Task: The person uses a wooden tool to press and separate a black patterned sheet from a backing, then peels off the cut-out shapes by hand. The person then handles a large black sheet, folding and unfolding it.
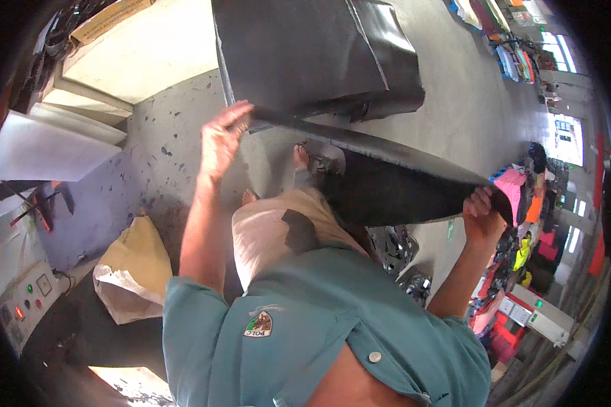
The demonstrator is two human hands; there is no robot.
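Observation:
A thin, dark black sheet is stretched between my two hands, bowed along its upper edge and hanging toward my lap. At its left end, the fingers of my left hand pinch the corner, slightly smeared by motion. My right hand grips the opposite end, fingers curled over the edge. Just beyond the sheet lies a large black sheet-covered stack, its near edge close to my left fingertips. What supports this stack is hidden. A dark scrap rests on my light trousers.
White slabs and a pale block stand at the left. Below them are a crumpled tan sack and a control panel with lit buttons. Dark scraps litter the floor. Colourful piles line the right side; shiny black bundles lie near my right arm.

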